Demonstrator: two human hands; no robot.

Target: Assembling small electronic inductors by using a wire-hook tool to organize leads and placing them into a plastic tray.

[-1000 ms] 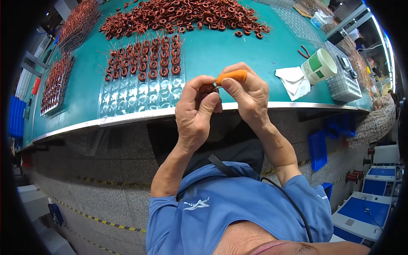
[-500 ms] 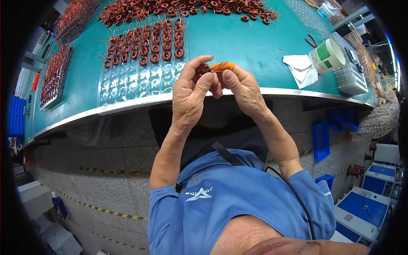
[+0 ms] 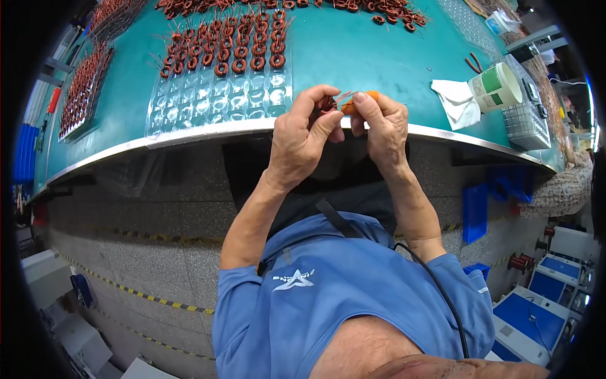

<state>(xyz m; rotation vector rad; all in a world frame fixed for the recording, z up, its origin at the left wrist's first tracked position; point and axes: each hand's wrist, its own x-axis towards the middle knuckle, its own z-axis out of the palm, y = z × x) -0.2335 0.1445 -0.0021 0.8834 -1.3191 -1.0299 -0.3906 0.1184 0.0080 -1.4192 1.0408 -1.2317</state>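
Observation:
A small ring coil (image 3: 326, 104) wound with reddish-brown copper wire is pinched between the thumb and fingers of my left hand (image 3: 299, 136). Thin wire leads (image 3: 344, 96) stick out from its right side. My right hand (image 3: 386, 123) is close beside it, thumb and fingers closed together near the lead ends. Something orange (image 3: 369, 96) shows at its fingertips; whether it is a finger cover or a held piece I cannot tell. Both hands are above the front edge of the green table (image 3: 360, 54).
A clear plastic tray (image 3: 211, 101) of round pockets, its far rows filled with coils (image 3: 257, 63), lies left of my hands. Loose coils (image 3: 391, 16) are heaped behind. To the right are a white cloth (image 3: 456, 104), a tipped green-and-white tub (image 3: 495, 87) and red-handled pliers (image 3: 473, 62).
My hands have drawn slightly apart, the right one moving right from the coil. The coil now shows more plainly, with its leads exposed. The whole view has shifted a little.

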